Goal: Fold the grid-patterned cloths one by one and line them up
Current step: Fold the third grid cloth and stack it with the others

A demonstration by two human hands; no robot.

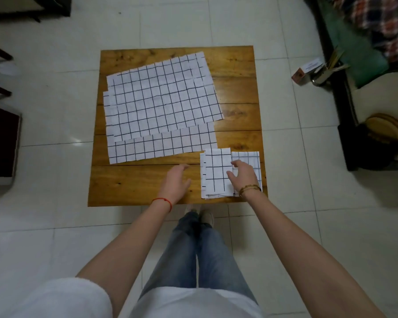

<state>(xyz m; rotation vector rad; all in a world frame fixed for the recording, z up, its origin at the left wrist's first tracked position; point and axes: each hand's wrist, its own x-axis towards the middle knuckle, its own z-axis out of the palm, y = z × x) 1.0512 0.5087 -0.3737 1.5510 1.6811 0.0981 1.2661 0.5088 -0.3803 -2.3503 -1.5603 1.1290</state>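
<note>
Several unfolded white cloths with a black grid [161,104] lie stacked and fanned across the back and middle of the wooden table [133,182]. At the table's near right corner a folded grid cloth [216,171] lies beside a second folded one [253,159], which sits further right. My right hand [242,177] hovers over the seam between the two folded cloths, fingers loosely spread, and holds nothing. My left hand [176,182] hangs relaxed over bare wood just left of the folded cloth.
White tiled floor surrounds the table. A dark bench with green padding, a metal cup and a small box [306,71] stand at the right. Dark furniture [0,143] stands at the left. My legs show below the table's near edge.
</note>
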